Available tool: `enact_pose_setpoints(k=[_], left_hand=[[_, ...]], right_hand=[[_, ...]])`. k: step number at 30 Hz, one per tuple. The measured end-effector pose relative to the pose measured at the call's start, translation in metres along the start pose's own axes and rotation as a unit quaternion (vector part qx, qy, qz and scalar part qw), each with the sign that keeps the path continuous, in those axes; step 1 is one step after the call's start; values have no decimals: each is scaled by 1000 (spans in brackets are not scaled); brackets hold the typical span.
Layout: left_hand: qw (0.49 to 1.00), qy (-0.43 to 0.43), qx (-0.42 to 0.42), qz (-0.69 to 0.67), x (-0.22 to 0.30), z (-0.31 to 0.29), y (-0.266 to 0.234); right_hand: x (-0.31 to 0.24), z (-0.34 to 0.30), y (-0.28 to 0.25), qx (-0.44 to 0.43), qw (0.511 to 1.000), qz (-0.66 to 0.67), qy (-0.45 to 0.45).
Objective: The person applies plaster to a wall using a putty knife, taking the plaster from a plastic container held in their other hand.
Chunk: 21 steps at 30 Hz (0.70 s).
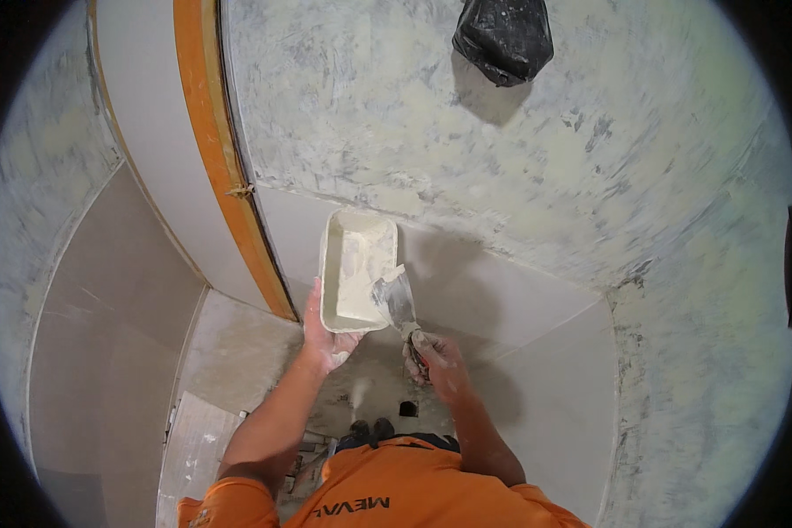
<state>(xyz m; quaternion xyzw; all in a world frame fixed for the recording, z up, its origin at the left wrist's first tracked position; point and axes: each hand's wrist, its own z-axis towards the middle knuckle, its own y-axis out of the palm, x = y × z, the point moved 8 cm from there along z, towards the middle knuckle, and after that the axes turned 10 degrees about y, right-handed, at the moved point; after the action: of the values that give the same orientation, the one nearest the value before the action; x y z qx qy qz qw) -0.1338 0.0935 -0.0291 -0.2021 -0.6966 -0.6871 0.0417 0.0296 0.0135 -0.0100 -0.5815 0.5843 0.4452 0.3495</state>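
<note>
My left hand point(327, 336) holds a cream rectangular plaster tray point(330, 264) by its near end, with the thumb along the left side. Pale filler coats the tray's inside. In my right hand point(440, 361) is a putty knife point(397, 301), its fingers wrapped round the handle. The knife's broad metal blade carries a smear of pale filler and reaches over the tray's right near edge; whether it touches the rim I cannot tell. White residue covers both hands.
Ahead stands a wall point(370, 114) with patchy filler above a band of light panels point(475, 282). A black plastic bag point(503, 42) covers something on it. At left is a white door point(141, 106) with an orange frame point(209, 114). A board point(198, 449) lies low at left.
</note>
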Motion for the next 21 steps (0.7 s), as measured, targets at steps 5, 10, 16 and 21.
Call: enact_pose_setpoints(k=[5, 10, 16, 21], left_hand=[[991, 10, 33, 127, -16, 4, -23], [993, 45, 19, 106, -18, 5, -5], [991, 105, -5, 78, 7, 14, -12], [991, 131, -22, -5, 26, 19, 3]], right_hand=[[22, 5, 19, -104, 992, 29, 66], [43, 5, 22, -140, 980, 127, 65], [78, 10, 13, -196, 973, 92, 86], [96, 11, -22, -126, 988, -26, 81]])
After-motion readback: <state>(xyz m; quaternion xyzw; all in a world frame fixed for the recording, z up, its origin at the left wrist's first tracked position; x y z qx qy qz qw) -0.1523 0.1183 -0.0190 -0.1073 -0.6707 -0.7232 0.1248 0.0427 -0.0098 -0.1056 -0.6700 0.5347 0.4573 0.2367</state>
